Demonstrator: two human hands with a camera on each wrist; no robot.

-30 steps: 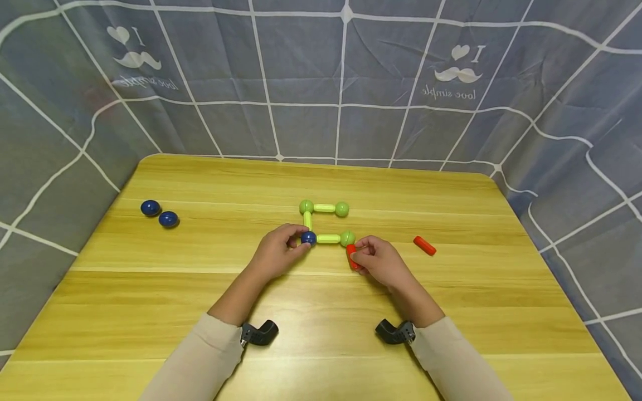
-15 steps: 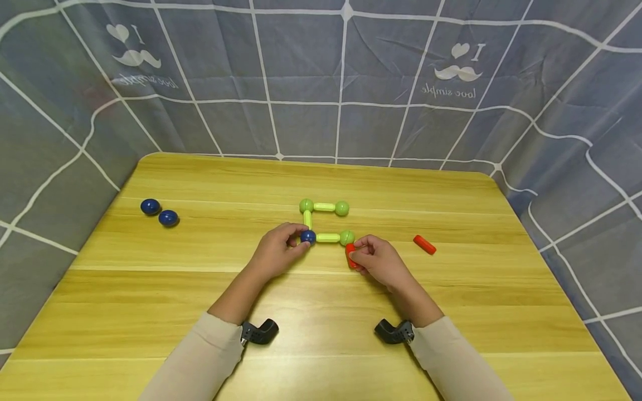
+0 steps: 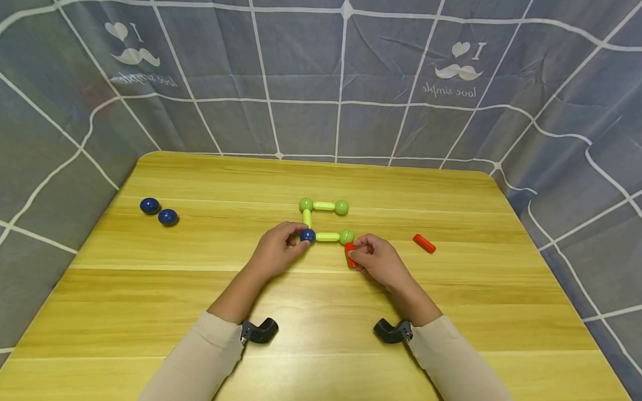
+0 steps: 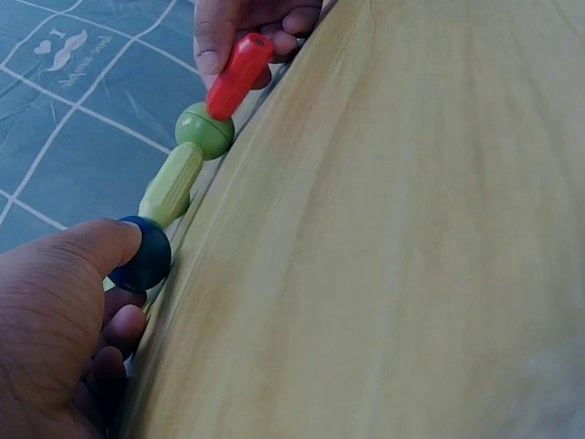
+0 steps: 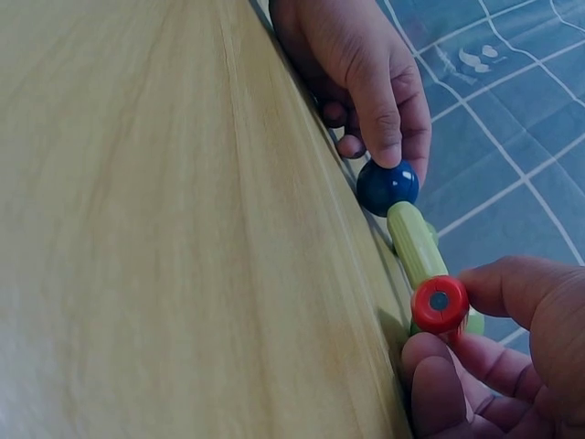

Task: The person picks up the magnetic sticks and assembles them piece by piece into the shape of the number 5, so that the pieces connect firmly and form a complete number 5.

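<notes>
My left hand (image 3: 278, 249) pinches a dark blue ball (image 3: 308, 236), the corner of a joined frame of magnetic balls and rods. A pale green rod (image 3: 327, 236) runs right from it to a green ball (image 3: 346, 236). Between thumb and fingers my right hand (image 3: 379, 260) pinches a red magnetic rod (image 3: 350, 255). One end of this rod meets the green ball (image 4: 205, 131) in the left wrist view; its other end shows a round grey metal face in the right wrist view. From the blue ball another pale green rod (image 3: 307, 218) goes back to a second green ball (image 3: 306, 204).
At the back, one more pale green rod (image 3: 324, 206) links to a green ball (image 3: 341, 207). A loose red rod (image 3: 424, 243) lies right of my right hand. Two dark blue balls (image 3: 150, 205) sit at the left. A grey curtain (image 3: 311, 78) hangs behind the wooden table (image 3: 321, 312).
</notes>
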